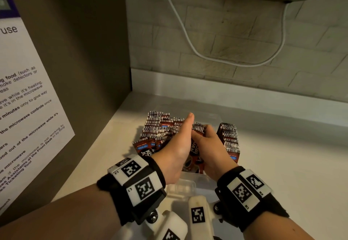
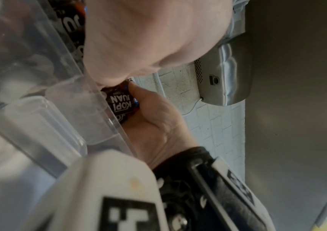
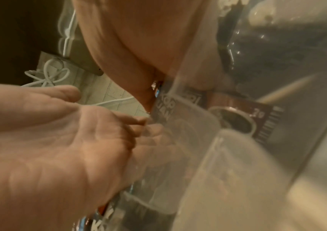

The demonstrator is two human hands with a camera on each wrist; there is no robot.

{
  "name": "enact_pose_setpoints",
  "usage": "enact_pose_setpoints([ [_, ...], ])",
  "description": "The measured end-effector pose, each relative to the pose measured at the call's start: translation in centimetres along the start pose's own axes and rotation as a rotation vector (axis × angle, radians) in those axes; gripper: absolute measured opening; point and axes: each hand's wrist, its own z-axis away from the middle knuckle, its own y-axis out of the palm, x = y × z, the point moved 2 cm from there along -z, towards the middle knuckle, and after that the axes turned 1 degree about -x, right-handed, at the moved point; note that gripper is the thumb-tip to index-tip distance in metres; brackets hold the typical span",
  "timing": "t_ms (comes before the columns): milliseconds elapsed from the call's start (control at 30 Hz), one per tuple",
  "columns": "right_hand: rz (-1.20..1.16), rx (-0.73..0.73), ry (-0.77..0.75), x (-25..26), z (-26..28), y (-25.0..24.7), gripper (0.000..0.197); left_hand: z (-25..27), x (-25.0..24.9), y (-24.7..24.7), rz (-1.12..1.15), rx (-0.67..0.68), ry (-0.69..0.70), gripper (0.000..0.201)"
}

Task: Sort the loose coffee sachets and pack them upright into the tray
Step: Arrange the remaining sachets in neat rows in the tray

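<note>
Basically both hands are down in the clear plastic tray (image 1: 190, 178) on the pale counter (image 1: 282, 164). The left hand (image 1: 178, 145) stands on edge, thumb pointing up and away, fingers hidden behind the packets, so how far it's closed can't be told from the head view; in the right wrist view its palm looks spread and flat. The right hand (image 1: 211, 149) is curled round a small bunch of coffee sachets (image 1: 195, 151), brown "KOPI JUAN" packets, held between the two hands just above the tray's near wall. Left of the left hand, a loose jumbled pile of sachets (image 1: 160, 127) lies in the tray, barcode ends up. Right of the right hand, a neat upright row of sachets (image 1: 229, 138) stands on edge. White cable (image 1: 188, 38) loops on the brick wall (image 1: 244, 51) behind. Printed notice (image 1: 22, 98) hangs on the left panel.
</note>
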Motion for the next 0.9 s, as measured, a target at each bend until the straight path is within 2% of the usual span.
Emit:
enact_pose_setpoints([
  [167,-0.046,0.072,0.085,0.0,0.2,0.1,0.017,-0.8,0.1,0.1,-0.001,0.051,-0.016,0.079],
  [233,0.006,0.078,0.063,0.1,0.3,0.0,0.034,-1.3,0.2,-0.1,0.012,0.042,-0.025,0.084],
  [433,0.178,-0.044,-0.021,-0.1,0.1,0.0,0.044,-1.6,0.0,0.3,0.038,0.048,-0.069,0.069],
  [500,0.215,-0.088,-0.048,0.2,0.2,0.0,0.047,-1.7,0.1,0.4,0.046,0.052,-0.078,0.070],
  [600,0.251,-0.131,-0.047,0.3,0.5,0.2,0.040,-1.6,0.0,0.5,0.059,0.079,-0.082,0.076],
  [733,0.321,-0.078,0.026,0.2,0.4,0.8,0.062,-1.4,-0.2,0.4,0.024,0.060,-0.070,0.081],
  [900,0.392,-0.047,0.035,0.3,0.5,0.4,0.072,-1.5,-0.2,0.5,0.014,0.086,-0.058,0.081],
])
